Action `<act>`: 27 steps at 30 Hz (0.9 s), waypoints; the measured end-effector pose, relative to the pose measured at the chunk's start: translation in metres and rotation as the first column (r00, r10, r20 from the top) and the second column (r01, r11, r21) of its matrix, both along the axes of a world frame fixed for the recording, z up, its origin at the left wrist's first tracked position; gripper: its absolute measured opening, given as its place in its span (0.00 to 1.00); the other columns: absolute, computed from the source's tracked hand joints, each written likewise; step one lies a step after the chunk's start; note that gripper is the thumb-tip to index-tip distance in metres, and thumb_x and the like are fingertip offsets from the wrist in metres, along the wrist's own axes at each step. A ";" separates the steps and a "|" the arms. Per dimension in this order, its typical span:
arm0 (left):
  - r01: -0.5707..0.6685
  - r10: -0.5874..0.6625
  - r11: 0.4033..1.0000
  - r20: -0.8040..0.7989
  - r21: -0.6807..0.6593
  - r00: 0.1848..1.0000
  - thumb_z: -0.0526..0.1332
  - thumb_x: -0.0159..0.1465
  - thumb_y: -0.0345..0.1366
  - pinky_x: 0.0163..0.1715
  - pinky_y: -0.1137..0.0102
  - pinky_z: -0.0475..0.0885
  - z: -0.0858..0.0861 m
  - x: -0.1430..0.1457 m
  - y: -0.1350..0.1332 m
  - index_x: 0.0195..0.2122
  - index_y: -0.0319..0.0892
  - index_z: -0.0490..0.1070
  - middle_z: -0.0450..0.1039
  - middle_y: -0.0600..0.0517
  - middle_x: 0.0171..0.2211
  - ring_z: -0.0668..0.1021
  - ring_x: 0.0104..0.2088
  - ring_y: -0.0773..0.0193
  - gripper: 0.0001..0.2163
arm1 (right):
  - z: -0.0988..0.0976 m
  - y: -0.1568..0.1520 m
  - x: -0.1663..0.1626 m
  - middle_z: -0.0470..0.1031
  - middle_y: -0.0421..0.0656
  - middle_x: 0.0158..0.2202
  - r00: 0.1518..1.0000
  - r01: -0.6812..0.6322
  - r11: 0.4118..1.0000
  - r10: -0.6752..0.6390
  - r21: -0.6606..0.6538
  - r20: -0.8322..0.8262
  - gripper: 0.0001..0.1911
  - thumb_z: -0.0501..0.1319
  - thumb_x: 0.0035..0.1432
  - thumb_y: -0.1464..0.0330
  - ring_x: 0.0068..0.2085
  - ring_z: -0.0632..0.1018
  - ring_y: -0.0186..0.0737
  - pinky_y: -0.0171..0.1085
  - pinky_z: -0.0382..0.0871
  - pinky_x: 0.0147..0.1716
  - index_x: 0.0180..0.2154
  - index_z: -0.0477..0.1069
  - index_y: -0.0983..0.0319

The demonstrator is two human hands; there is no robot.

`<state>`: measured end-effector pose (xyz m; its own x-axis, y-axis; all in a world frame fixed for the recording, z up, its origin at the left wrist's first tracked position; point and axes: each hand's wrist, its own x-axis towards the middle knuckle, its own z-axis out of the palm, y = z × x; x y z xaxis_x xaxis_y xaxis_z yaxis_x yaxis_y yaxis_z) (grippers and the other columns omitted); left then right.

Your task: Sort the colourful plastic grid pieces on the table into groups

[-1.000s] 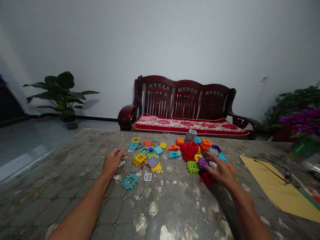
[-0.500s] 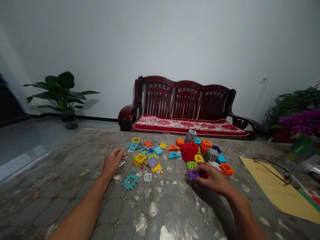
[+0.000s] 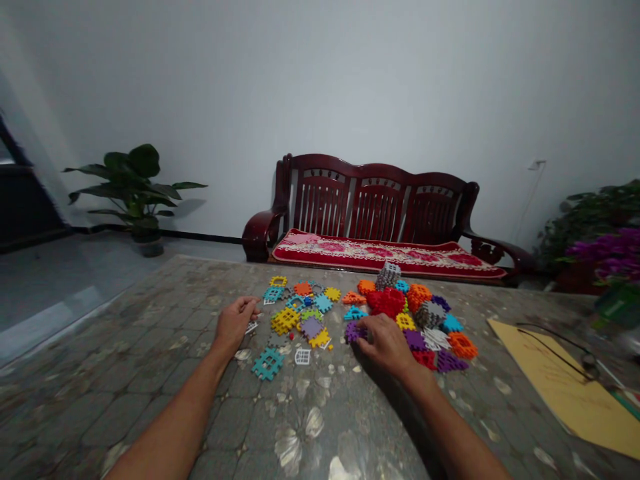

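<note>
Colourful plastic interlocking tiles lie scattered on a patterned table (image 3: 310, 427). My right hand (image 3: 386, 343) rests on the table with its fingers closed on a purple tile (image 3: 353, 331), left of the pile of stacked tiles (image 3: 415, 313). My left hand (image 3: 234, 323) lies loosely curled beside a small white window piece (image 3: 251, 327), just left of the flat spread of tiles (image 3: 300, 313). A teal tile (image 3: 268, 364) and a white grid piece (image 3: 303, 357) lie nearest me.
A yellow envelope (image 3: 560, 393) with a black cord lies at the table's right. Behind the table stands a dark wooden bench (image 3: 375, 213) with a red cushion. A potted plant (image 3: 135, 193) stands at left, purple flowers (image 3: 607, 250) at right.
My right hand has moved left from the right side of the pile, drawing a purple tile along with it. The left hand has stayed put. The view has shifted slightly.
</note>
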<state>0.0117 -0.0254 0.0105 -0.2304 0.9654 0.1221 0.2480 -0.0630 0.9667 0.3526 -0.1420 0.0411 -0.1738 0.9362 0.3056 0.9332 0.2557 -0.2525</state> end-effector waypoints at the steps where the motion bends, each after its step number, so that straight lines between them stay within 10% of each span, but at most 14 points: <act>1: -0.002 0.002 1.000 -0.003 -0.002 1.000 0.61 0.47 0.55 0.26 0.69 0.71 -0.001 0.000 0.000 0.34 0.40 0.76 0.76 0.52 0.23 0.78 0.25 0.60 0.23 | -0.002 0.003 0.001 0.79 0.43 0.42 0.999 0.007 1.000 -0.007 -0.004 0.035 0.11 0.61 0.58 0.67 0.46 0.74 0.45 0.39 0.63 0.46 0.43 0.75 0.59; 17: 0.028 -0.028 1.000 -0.027 0.008 0.999 0.60 0.50 0.51 0.26 0.70 0.69 -0.003 0.001 0.000 0.35 0.40 0.76 0.76 0.52 0.22 0.76 0.24 0.61 0.20 | -0.018 0.012 -0.015 0.76 0.45 0.51 0.979 0.022 0.999 -0.016 -0.029 0.203 0.13 0.57 0.63 0.69 0.49 0.72 0.49 0.42 0.61 0.46 0.48 0.74 0.57; 27: 0.064 -0.063 0.998 -0.101 0.001 0.993 0.58 0.53 0.51 0.29 0.69 0.71 -0.003 0.004 -0.002 0.35 0.41 0.75 0.76 0.52 0.24 0.77 0.26 0.61 0.20 | -0.018 0.008 -0.035 0.76 0.44 0.52 0.999 -0.014 1.000 0.013 0.022 0.036 0.14 0.57 0.62 0.72 0.52 0.72 0.46 0.41 0.61 0.52 0.48 0.74 0.57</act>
<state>0.0153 -0.0272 0.0074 -0.1552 0.9771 0.1454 0.3392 -0.0856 0.9368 0.3180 -0.1339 0.0235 -0.1977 0.9266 0.3198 0.9379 0.2737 -0.2132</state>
